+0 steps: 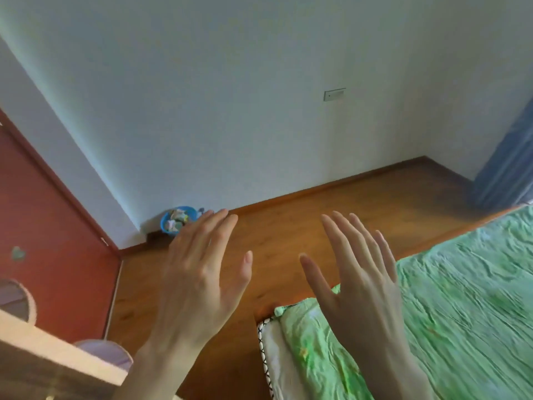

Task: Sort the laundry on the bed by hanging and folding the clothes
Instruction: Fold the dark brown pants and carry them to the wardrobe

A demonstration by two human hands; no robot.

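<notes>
Hands raised side by side, left hand [199, 280] and right hand [359, 287] both spread flat with straight fingers, grasping nothing, bed [467, 298] under wrinkled green sheet at near right, blue basket [178, 220] far left by white wall [230, 96], red door [49, 226] at left.

Bed sheet [467, 284] crinkled green cloth; floor [317, 220] glossy wood; wall [230, 96] matt.
</notes>
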